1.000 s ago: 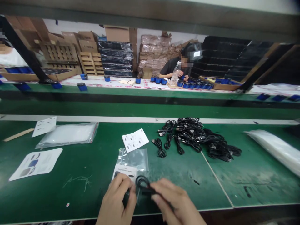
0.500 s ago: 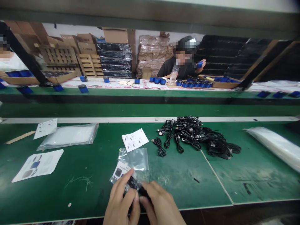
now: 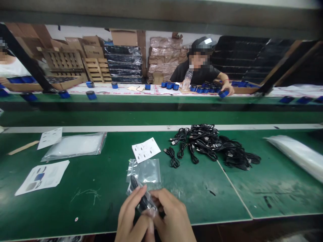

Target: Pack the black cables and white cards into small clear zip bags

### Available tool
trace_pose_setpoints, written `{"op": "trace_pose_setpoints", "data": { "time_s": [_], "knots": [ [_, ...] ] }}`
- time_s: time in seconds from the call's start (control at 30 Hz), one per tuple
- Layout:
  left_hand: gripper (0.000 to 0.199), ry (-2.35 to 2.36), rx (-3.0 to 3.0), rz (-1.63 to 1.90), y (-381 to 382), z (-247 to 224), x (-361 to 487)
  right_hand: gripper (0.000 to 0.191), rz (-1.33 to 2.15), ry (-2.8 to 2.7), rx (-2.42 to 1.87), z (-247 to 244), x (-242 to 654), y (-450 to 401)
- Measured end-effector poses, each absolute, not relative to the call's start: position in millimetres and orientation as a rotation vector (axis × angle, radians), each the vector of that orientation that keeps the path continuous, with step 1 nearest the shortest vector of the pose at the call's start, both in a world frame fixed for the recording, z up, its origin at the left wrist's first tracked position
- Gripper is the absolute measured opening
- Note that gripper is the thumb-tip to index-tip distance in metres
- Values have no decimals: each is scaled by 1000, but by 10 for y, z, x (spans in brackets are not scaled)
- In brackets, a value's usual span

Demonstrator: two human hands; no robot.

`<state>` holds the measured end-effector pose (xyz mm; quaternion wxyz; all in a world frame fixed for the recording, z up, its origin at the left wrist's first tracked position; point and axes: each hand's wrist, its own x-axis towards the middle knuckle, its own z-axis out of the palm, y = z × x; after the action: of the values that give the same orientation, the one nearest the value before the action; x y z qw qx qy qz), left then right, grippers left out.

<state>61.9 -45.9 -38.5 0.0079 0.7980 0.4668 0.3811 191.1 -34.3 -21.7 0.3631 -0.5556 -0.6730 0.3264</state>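
Close to the table's front edge, my left hand [image 3: 133,215] and my right hand [image 3: 171,215] are both closed on a small clear plastic bag [image 3: 151,211]. A bundled black cable [image 3: 143,201] shows through the plastic, tilted up to the left. My fingers hide the bag's lower part. Just beyond my hands a flat clear zip bag [image 3: 148,170] lies on the green table. Overlapping its far edge is a folded printed leaflet [image 3: 145,150]. A heap of bundled black cables [image 3: 209,144] lies to the right, with a single cable [image 3: 172,158] at its near left.
At left are a stack of leaflets [image 3: 41,178], a pack of clear bags [image 3: 75,146], another leaflet [image 3: 49,138] and a wooden strip [image 3: 24,148]. A plastic-wrapped roll [image 3: 297,156] lies at right. Behind, a co-worker [image 3: 199,64] handles a blue cylinder [image 3: 223,93].
The bag has turned in my hands so the cable faces up, and the printed card seen on it before no longer shows. The co-worker's hand has lowered a blue cylinder to the shelf edge.
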Motion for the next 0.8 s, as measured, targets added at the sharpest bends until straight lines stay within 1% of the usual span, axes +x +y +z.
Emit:
{"op": "trace_pose_setpoints", "data": {
  "time_s": [0.03, 0.13, 0.2, 0.27, 0.3, 0.37, 0.4, 0.43, 0.5, 0.53, 0.6, 0.67, 0.73, 0.8],
  "knots": [
    [20, 1430, 2525, 1193, -470, -396, 623, 28, 796, -1756, -1436, -227, 1896, -335],
    [24, 1347, 2636, 1151, -464, -380, 589, 10, 737, -1823, -1469, -218, 1900, -303],
    [21, 1350, 2678, 1049, -409, -299, 520, 16, 774, -1917, -1425, -179, 1939, -284],
    [9, 1332, 2680, 863, -313, -161, 428, 21, 874, -2010, -1336, -120, 1992, -273],
    [7, 1297, 2667, 760, -260, -82, 381, 24, 939, -2039, -1300, -86, 2019, -271],
    [29, 1203, 2615, 627, -165, 59, 305, 24, 1078, -2010, -1312, -21, 2064, -271],
    [33, 1185, 2564, 572, -132, 110, 279, 22, 1150, -1954, -1345, 9, 2082, -273],
    [30, 1176, 2504, 524, -113, 141, 262, 20, 1216, -1878, -1376, 36, 2096, -277],
    [17, 1204, 2355, 448, -112, 145, 245, 15, 1323, -1717, -1415, 78, 2115, -290],
    [19, 1230, 2275, 442, -126, 123, 241, 14, 1349, -1655, -1409, 93, 2122, -299],
    [30, 1331, 2094, 501, -169, 54, 237, 13, 1349, -1564, -1363, 105, 2133, -322],
    [35, 1397, 1918, 593, -215, -18, 234, 8, 1366, -1526, -1295, 90, 2140, -345],
    [37, 1390, 1786, 658, -253, -73, 230, 11, 1357, -1537, -1267, 49, 2140, -363],
    [32, 1338, 1667, 696, -280, -111, 222, 6, 1293, -1563, -1292, 0, 2133, -372]
  ]
}}
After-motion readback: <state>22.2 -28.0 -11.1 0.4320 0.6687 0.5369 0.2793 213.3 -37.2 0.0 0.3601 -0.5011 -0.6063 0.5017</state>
